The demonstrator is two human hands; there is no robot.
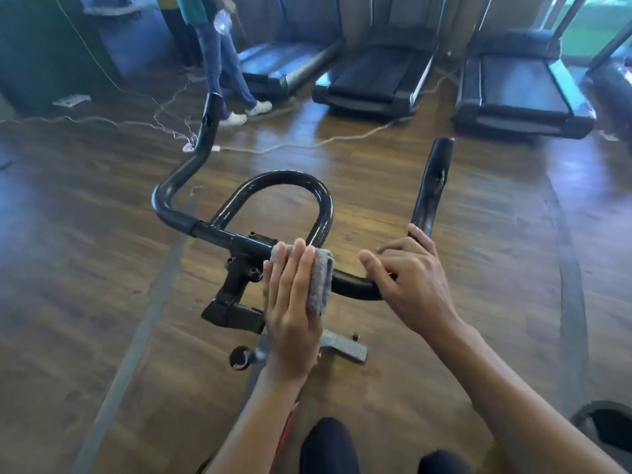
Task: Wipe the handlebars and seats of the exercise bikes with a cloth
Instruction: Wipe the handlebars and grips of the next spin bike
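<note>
The black, glossy tubular handlebar point(219, 230) of the exercise bike fills the middle of the view, its cross tube running from nine o'clock toward three o'clock, with a rounded loop rising at its centre toward twelve o'clock and a long horn at each end pointing away. A small grey fuzzy cloth point(319, 280) is draped over the cross tube just at the foot of the loop. The left hand point(290, 302) lies flat on top of the cloth, fingers straight and close together, pressing it onto the tube; the cloth shows along the hand's three o'clock edge and past the fingertips. The right hand point(410, 278) sits just beside the cloth at its three o'clock side, fingers curled around the bend where the cross tube turns up into the right horn. The two hands are near each other but apart. At twelve o'clock, black treadmills point(372, 80) stand on the brown wooden floor point(85, 268), and a person's legs in blue jeans point(222, 63) show at eleven o'clock.
</note>
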